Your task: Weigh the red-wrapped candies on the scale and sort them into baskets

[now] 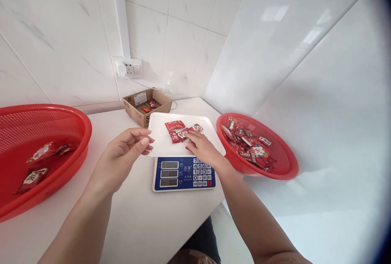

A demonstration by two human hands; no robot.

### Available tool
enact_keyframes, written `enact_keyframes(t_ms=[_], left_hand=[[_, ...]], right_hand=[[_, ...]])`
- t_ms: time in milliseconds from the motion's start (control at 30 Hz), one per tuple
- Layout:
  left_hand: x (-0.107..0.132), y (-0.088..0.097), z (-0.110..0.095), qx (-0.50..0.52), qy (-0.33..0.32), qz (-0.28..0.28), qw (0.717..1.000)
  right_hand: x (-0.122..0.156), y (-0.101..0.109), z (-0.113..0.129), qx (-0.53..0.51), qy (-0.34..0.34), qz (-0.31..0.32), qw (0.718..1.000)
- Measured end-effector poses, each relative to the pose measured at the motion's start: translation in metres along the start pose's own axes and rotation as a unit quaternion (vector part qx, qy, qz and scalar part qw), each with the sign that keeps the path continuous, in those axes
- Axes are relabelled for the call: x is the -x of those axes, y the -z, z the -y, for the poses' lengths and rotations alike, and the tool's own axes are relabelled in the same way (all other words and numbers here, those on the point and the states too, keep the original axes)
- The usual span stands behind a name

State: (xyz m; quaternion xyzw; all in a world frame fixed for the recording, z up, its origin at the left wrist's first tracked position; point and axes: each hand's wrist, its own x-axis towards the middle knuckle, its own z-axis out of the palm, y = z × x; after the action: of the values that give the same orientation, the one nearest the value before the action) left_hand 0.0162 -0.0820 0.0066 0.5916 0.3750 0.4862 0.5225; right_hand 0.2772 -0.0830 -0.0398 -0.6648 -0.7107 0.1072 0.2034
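Observation:
A white weighing pan (159, 129) sits on a digital scale (184, 174) with a blue keypad panel. Several small red snack packets (174, 125) lie on the pan in a loose cluster. My right hand (200, 147) rests over the packets at the pan's right side, fingers stretched out and touching them; one packet is partly hidden beneath it. At the pan's left edge is my left hand (130, 150), its fingers loosely bent and apart from the thumb, with nothing visible in it.
A red basket (87, 134) with a few packets stands at left. Another red basket (288, 164), filled with many red packets, is at right. Behind the pan is an open cardboard box (134, 111) with packets inside. A wall socket (130, 68) has a plug and cable.

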Motion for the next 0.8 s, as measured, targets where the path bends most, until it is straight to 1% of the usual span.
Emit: enact_keyframes(t_ms=[100,167,300,533,700,800], left_hand=[[0.001,0.0,-0.002,-0.001,-0.002,0.002,1.0],[0.002,0.001,-0.004,0.0,-0.005,0.002,1.0],[0.002,0.004,-0.006,0.002,-0.008,-0.009,1.0],[0.001,0.004,-0.007,0.006,-0.01,-0.01,1.0],[0.001,0.006,-0.007,0.007,-0.012,-0.016,1.0],[0.002,0.007,-0.008,0.003,-0.013,-0.027,1.0]], right_hand=[[-0.002,0.0,0.003,-0.011,0.027,0.017,0.999],[0.001,0.004,0.003,-0.02,0.041,0.012,0.999],[0.013,0.014,-0.001,-0.02,0.02,-0.027,0.999],[0.031,0.019,-0.003,-0.022,0.021,-0.029,0.999],[0.042,0.025,-0.007,-0.054,0.016,-0.09,0.994],[0.048,0.03,-0.009,-0.056,-0.004,-0.127,0.99]])
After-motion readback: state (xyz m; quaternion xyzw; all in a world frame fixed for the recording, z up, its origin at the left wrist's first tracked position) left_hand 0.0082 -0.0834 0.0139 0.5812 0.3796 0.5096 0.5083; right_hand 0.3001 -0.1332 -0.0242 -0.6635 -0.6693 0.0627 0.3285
